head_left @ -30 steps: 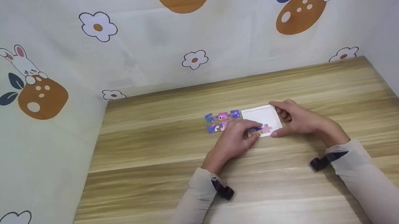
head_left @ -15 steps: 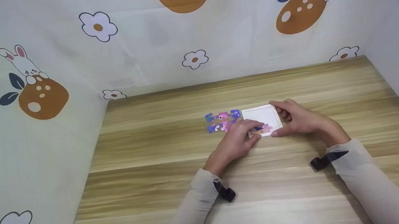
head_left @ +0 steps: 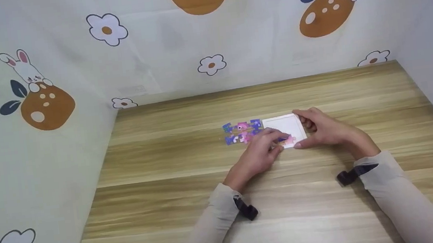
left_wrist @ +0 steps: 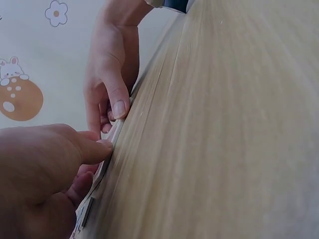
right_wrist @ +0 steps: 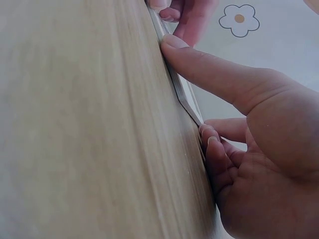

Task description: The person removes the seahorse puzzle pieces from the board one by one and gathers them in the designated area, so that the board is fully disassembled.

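Observation:
A shallow white square puzzle tray (head_left: 282,124) lies flat on the table, with pink and blue jigsaw pieces (head_left: 290,139) along its near side. My right hand (head_left: 325,127) grips the tray's right edge, index finger at the far corner and thumb at the near corner. My left hand (head_left: 259,153) reaches over the tray's near left corner. Its bent index finger and thumb pinch a jigsaw piece there, mostly hidden beneath the fingers. In the left wrist view, the left thumb (left_wrist: 97,151) touches the tray's near edge.
Several loose jigsaw pieces (head_left: 242,126), blue and pink, lie in two rows left of the tray, partly covered by the left hand. The wooden table (head_left: 163,152) meets a patterned wall cloth (head_left: 160,54) at the back and left.
My left hand has shifted slightly to the right, its fingers bending more over the pieces at the tray's near side. The right hand and the tray stay in place.

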Action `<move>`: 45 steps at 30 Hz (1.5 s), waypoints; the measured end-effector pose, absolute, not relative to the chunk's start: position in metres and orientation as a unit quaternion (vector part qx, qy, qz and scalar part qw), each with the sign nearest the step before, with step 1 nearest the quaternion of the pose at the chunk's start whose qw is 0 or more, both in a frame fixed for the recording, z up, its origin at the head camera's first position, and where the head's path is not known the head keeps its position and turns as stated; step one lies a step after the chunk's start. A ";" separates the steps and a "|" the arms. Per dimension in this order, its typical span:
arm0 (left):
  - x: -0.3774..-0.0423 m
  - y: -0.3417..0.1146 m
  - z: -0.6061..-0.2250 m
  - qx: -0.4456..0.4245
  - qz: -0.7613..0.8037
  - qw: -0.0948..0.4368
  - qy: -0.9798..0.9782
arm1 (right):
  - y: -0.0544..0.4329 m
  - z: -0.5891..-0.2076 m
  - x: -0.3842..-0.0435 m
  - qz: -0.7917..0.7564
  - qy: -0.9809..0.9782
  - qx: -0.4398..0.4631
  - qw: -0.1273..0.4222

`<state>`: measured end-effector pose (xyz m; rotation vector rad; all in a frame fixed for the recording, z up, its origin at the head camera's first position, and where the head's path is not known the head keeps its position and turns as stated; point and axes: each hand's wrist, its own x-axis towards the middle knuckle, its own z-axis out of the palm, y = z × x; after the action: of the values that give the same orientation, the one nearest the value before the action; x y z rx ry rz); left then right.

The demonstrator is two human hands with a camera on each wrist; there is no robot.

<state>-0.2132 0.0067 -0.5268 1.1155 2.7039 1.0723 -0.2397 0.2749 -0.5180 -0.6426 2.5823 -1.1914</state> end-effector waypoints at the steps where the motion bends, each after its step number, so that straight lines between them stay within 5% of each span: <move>1: -0.213 0.007 -0.526 0.354 0.347 0.017 0.868 | 0.275 -0.518 -0.240 -0.407 0.880 -0.218 0.113; 16: -0.217 0.013 -0.523 0.327 0.377 0.058 0.865 | 0.276 -0.517 -0.237 -0.393 0.888 -0.205 0.120; 45: -0.184 0.021 -0.517 0.408 0.244 0.037 0.879 | 0.277 -0.520 -0.239 -0.394 0.886 -0.215 0.113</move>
<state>-0.1836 0.0211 -0.5168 1.2534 2.6988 0.7485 -0.2393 0.2772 -0.5198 -0.6315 2.6003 -1.1554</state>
